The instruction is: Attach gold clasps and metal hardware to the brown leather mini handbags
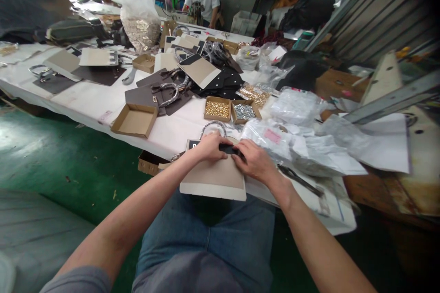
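A beige bag panel [211, 176] with a pale lower border lies at the front table edge and juts out over my lap. Across its upper part runs a black strip [226, 148]. My left hand [213, 146] bends over the panel's top, thumb and fingers closed about the strip's left end. At its other end my right hand [253, 159] has its fingers curled onto the strip. Just beyond the panel, a bag handle [213, 124] in clear wrapping arches up. What lies under my fingers is hidden.
Small boxes of gold-coloured fittings [217, 109] and silver-coloured fittings [244, 111] stand beyond my hands. A shallow cardboard box [134, 120] sits left. Dark bag pieces [151, 94] lie farther back. To the right are plastic-wrapped packs [270, 139] and a dark long tool [299, 179].
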Action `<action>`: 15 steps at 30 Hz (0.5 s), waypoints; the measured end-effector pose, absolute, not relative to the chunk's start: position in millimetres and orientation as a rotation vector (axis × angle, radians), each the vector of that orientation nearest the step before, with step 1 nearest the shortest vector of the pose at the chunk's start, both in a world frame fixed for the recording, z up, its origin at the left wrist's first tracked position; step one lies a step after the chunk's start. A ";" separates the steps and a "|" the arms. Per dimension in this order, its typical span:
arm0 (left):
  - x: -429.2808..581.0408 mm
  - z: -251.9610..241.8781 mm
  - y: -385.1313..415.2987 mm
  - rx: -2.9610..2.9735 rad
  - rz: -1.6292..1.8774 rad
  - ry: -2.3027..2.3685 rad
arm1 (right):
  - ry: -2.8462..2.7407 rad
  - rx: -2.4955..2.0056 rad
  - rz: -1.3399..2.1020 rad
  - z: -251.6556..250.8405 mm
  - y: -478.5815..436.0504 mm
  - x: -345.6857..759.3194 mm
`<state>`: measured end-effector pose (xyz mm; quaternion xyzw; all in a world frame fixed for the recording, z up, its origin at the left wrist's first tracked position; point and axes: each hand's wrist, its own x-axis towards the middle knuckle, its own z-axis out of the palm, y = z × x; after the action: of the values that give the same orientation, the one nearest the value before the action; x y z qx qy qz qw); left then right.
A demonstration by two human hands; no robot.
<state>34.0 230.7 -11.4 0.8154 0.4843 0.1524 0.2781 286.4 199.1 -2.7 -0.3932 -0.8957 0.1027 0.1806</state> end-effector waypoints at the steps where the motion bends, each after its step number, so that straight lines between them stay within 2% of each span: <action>1: 34.9 -11.6 230.5 2.184 0.420 1.313 | -2.527 -1.105 0.288 -4.9 199.5 287.9; 7: 43.0 -8.9 229.6 2.141 0.433 1.401 | -2.598 -1.010 0.374 -6.5 209.0 295.4; 15: 48.3 -9.9 224.3 2.082 0.527 1.458 | -2.616 -0.984 0.217 -11.7 206.7 290.3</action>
<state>48.3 224.3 -9.9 0.7725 0.5409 0.1955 0.2694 290.3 206.7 -11.7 -0.3460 -0.9198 0.0764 0.1684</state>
